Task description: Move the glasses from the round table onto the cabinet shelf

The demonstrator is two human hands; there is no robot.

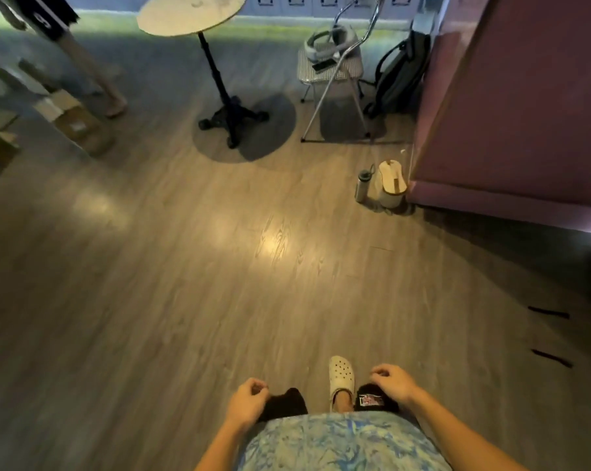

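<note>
The round table [172,22] stands far ahead at the top, a pale top on a black pedestal. A faint small shape lies on its top, too blurred to tell whether it is the glasses. The pink cabinet [511,107] fills the upper right; no shelf of it shows. My left hand [246,402] hangs low by my waist with the fingers loosely curled and nothing in them. My right hand [394,382] is at the same height, also curled and holding nothing. Both hands are far from the table.
A folding chair [331,62] with a headset on it and a dark backpack [399,73] stand between table and cabinet. A bottle [362,186] and a pale slipper [391,181] sit at the cabinet's corner. Cardboard boxes [73,120] and another person's leg [93,76] are at left.
</note>
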